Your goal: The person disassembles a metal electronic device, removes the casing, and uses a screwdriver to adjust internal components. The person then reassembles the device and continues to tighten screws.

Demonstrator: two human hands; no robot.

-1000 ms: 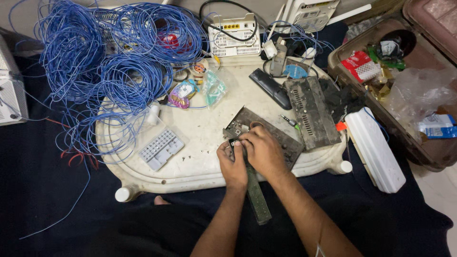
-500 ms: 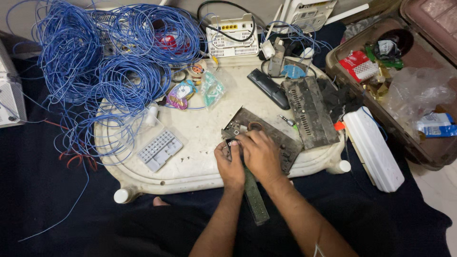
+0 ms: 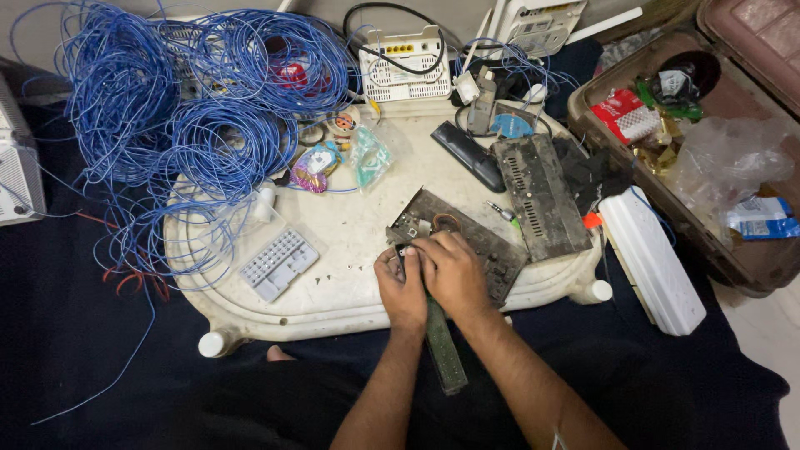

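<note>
A person's left hand (image 3: pixel 402 287) and right hand (image 3: pixel 450 271) are closed together on a green circuit strip (image 3: pixel 443 346) at the near edge of a white table (image 3: pixel 350 250), touching a metal chassis (image 3: pixel 467 237). Blue wire (image 3: pixel 183 125) lies far left.

Narrow green circuit board (image 3: pixel 443 350) — overhanging table edge

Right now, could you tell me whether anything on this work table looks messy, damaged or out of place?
Yes. Blue wire lies in tangled loops that spill off the white table's left edge onto the dark cloth. The metal case under both hands looks rusty and opened up. A long green strip overhangs the near edge.
</note>
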